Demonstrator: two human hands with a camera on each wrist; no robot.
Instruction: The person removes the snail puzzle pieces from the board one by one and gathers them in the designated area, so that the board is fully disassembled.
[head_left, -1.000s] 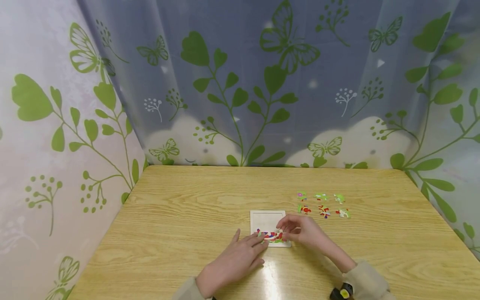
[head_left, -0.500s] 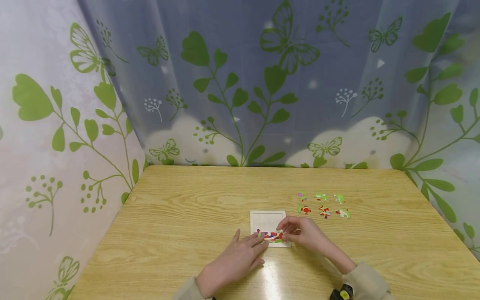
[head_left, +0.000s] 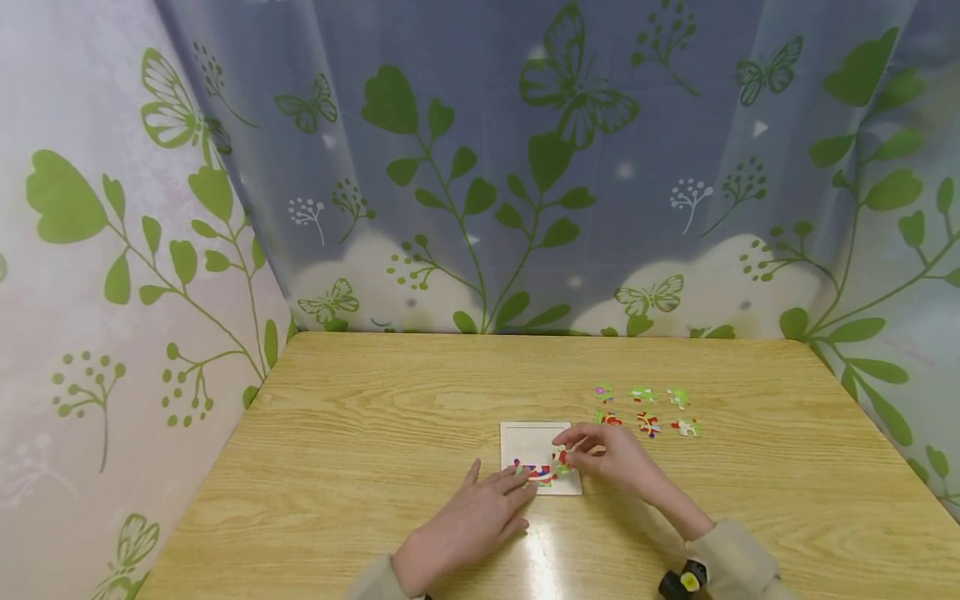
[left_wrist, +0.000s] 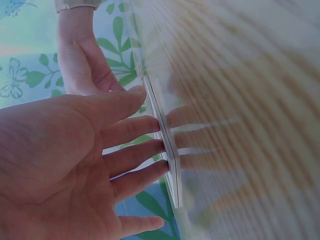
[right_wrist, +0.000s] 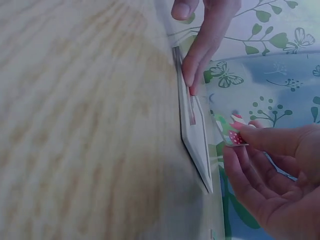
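Note:
A white puzzle tray (head_left: pixel 529 442) lies on the table, with joined colourful pieces (head_left: pixel 536 472) along its near side. My left hand (head_left: pixel 476 512) rests with straight, spread fingers over the tray's near left part, fingertips on the pieces. In the left wrist view these fingers (left_wrist: pixel 145 172) reach across the tray's edge. Above the tray's right side, my right hand (head_left: pixel 615 458) pinches a puzzle piece (right_wrist: pixel 237 137) between thumb and fingers. That piece is red with white dots and some green, held tilted and apart from the tray in the right wrist view.
Several loose puzzle pieces (head_left: pixel 648 424) lie in two rows on the wooden table (head_left: pixel 375 400), beyond and right of the tray. The nearer row's left piece is partly behind the right hand. A curtain (head_left: pixel 480 250) with leaves and butterflies stands along the table's far edge.
My right hand has risen slightly and lifted the pinched puzzle piece out of the tray's near right corner, baring the white base there. The left hand stays in place.

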